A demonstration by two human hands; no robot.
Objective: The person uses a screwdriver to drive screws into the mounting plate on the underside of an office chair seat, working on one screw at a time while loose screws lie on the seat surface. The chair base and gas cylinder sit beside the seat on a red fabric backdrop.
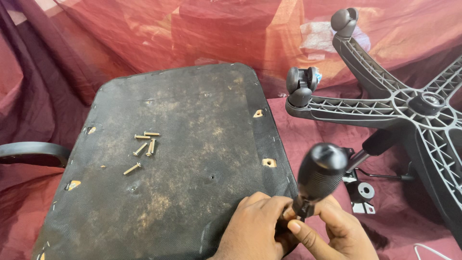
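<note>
Screwdriver (320,175) in both hands; screws (143,147), chair base (409,110) nearby.

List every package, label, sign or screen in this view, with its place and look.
None of these is in view.
What is there: an upturned black seat pad with loose brass-coloured screws lying on it.
A black-handled screwdriver at the pad's near right edge, held by the left hand and right hand.
A grey chair base with castors, on red cloth at the right.
</note>
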